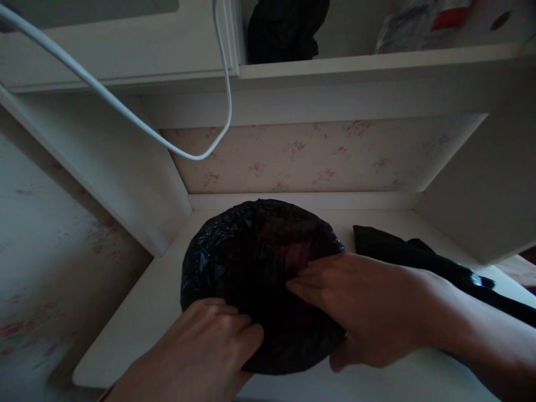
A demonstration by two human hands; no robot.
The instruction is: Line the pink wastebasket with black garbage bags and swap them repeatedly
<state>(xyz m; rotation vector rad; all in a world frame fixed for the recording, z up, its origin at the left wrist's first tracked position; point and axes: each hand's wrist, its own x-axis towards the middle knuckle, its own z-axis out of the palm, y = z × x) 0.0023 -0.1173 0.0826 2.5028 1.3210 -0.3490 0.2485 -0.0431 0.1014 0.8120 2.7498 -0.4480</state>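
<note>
Ideally, both hands would keep even, light tension, so that the thin edge stays smooth and does not tear. The left hand [209, 343] is curled around the near-left edge of the black bag [238, 268]; the right hand [355, 307] has its grip on the right edge, fingers inside and thumb outside. The bag is over the counter [138, 329], its round mouth open upward; whatever shapes it is hidden. Inside, it is dark, with a dull reddish patch [295, 254] that I cannot identify. Above, a shelf [368, 61] holds a black bundle [285, 30].
</note>
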